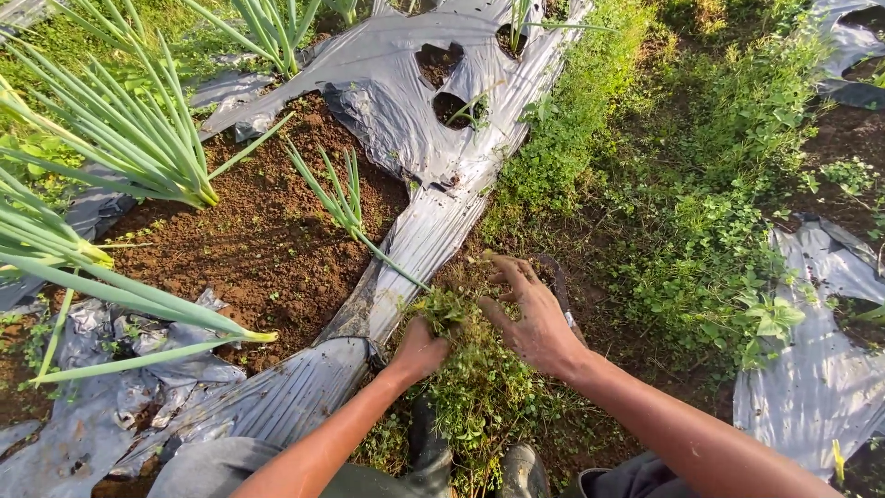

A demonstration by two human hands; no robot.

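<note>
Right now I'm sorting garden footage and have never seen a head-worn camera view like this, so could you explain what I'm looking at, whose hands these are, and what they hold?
This is a single picture from a camera worn on a person's head, looking down at their own two bare arms, so no machine is involved. The left hand is closed around a clump of small green weeds at the edge of a crinkled grey plastic ground sheet. The right hand is spread open, fingers resting on the same low weed patch. Left of the sheet lies bare brown soil with tall green onion-like plants growing from it. Right of the hands is a strip of leafy green ground cover. At the bottom edge you can see the person's dark rubber boots.
</note>
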